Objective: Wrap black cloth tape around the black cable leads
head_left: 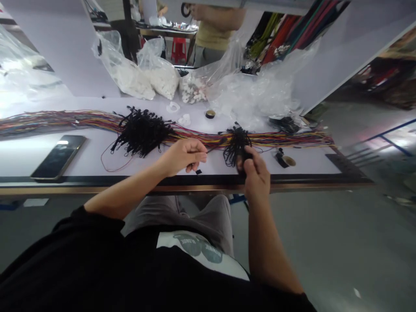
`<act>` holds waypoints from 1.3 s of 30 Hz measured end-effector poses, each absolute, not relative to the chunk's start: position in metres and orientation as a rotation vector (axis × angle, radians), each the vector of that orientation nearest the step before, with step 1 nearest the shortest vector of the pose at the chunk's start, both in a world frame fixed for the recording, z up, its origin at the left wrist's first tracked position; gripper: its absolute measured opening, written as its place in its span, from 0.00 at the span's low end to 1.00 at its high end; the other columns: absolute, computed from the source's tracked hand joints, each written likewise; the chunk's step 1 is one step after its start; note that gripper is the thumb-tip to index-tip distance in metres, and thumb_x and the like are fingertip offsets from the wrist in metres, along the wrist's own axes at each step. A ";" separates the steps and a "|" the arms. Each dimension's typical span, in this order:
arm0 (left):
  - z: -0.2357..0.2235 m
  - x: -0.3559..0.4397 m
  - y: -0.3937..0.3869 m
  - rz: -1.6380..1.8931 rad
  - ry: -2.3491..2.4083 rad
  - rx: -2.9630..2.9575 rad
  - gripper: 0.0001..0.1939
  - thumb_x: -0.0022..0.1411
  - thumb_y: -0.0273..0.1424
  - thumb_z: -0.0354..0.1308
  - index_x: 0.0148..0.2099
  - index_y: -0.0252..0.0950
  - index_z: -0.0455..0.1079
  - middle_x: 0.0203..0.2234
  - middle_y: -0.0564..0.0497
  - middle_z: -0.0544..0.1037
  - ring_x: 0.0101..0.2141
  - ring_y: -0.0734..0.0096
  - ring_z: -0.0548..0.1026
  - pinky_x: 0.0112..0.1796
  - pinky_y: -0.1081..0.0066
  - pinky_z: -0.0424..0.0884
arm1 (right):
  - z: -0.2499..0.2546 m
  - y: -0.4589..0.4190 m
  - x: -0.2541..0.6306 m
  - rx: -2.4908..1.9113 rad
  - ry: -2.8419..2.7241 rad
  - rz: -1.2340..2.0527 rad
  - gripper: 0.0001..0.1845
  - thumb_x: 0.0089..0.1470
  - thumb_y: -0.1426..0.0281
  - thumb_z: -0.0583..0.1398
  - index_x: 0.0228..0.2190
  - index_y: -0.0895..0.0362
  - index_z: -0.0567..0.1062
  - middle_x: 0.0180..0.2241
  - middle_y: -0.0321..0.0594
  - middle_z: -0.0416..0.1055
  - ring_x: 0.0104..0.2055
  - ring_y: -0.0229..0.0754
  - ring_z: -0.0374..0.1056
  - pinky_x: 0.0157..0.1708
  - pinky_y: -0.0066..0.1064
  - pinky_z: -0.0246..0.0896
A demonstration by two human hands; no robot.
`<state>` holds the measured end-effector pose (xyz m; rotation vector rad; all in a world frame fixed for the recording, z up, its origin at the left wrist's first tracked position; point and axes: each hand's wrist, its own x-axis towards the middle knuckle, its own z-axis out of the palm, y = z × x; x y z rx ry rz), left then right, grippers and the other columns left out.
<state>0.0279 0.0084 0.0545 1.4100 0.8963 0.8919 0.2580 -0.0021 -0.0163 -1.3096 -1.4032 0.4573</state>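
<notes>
Hands are being held at the near side of the wire bundle [269, 139]: left hand [185, 158] closed, right hand [258, 175] curled round a dark object [241, 164].
Bundle is being stretched lengthwise along the table [315, 164], just beyond both hands; left fingertips are being pressed together between the left black cluster [143, 132] and the right black cluster [237, 139], but whether a strand is being pinched there cannot be told. Right hand is being kept at the right cluster's near edge, where the cluster is being partly covered; contact cannot be confirmed. Dark object is being blurred and half hidden by the fingers, so its type cannot be made out. Bundle's left end is being cut off by the frame.
</notes>
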 end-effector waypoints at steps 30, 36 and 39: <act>0.016 0.039 -0.044 1.314 0.952 1.455 0.03 0.52 0.27 0.57 0.33 0.35 0.68 0.27 0.54 0.70 0.29 0.77 0.68 0.33 0.74 0.67 | 0.014 -0.061 0.191 -1.384 -2.093 0.196 0.26 0.59 0.55 0.45 0.50 0.57 0.67 0.47 0.49 0.74 0.46 0.51 0.70 0.43 0.45 0.62; 0.015 0.040 -0.043 1.269 1.021 1.401 0.01 0.53 0.27 0.56 0.30 0.35 0.68 0.22 0.56 0.70 0.25 0.79 0.67 0.29 0.76 0.65 | 0.015 -0.061 0.188 -1.418 -2.118 0.138 0.26 0.60 0.57 0.44 0.49 0.59 0.67 0.47 0.51 0.74 0.45 0.51 0.70 0.43 0.43 0.59; 0.015 0.041 -0.044 1.250 0.983 1.307 0.02 0.52 0.28 0.57 0.29 0.34 0.67 0.21 0.57 0.70 0.24 0.81 0.66 0.27 0.77 0.64 | 0.016 -0.061 0.187 -1.435 -2.114 0.118 0.24 0.61 0.59 0.44 0.49 0.57 0.68 0.46 0.48 0.74 0.44 0.50 0.70 0.43 0.42 0.57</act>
